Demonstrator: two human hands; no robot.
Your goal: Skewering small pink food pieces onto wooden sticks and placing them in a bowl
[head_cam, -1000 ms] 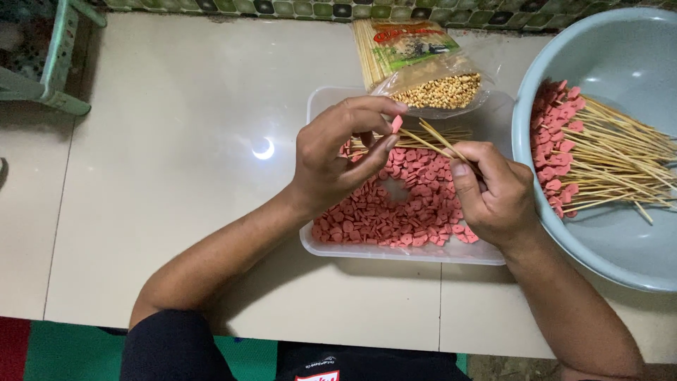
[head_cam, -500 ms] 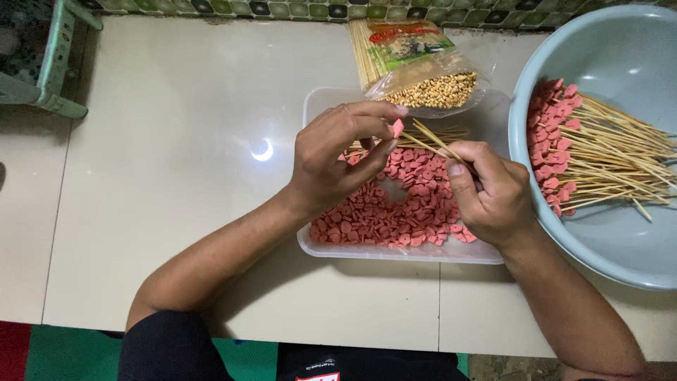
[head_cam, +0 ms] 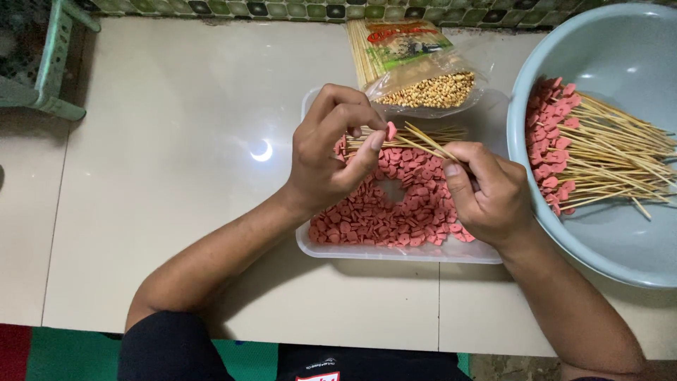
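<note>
Glossy cream tiled counter [head_cam: 176,176], mosaic tile backsplash [head_cam: 211,7].

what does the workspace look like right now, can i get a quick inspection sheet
surface: pale glossy table with a lamp glare spot.
job's things: clear tray of pink slices; skewer; pink slice at its tip; blue basin holding loaded skewers.
clutter: bag of spare sticks; bag of peanuts behind the tray.
grippers: left hand pinches the pink slice; right hand grips the skewer.
cables: nothing seen.
surroundings: green basket at far left; tiled edge along the back; red and green floor below.
</note>
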